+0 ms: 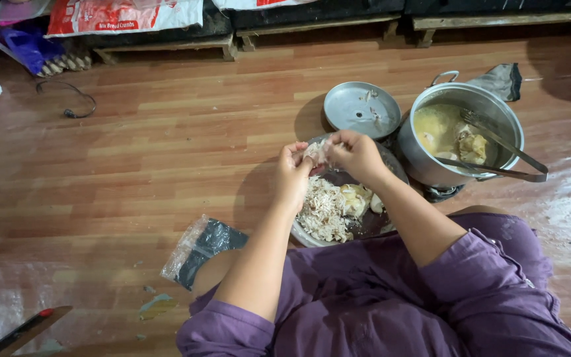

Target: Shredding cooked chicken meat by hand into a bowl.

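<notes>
Both my left hand and right hand have fingers pinched on a chicken piece over the plate, which my arms half hide. Shreds below, pot with tongs right, lid behind.

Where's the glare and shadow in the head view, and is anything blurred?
Head view: glare on the wet floor at right and on the pot lid; soft shadow left of the plate and arms; top right corner dark. Left hand and right hand sharp, holding chicken; frame edges bow slightly.
</notes>
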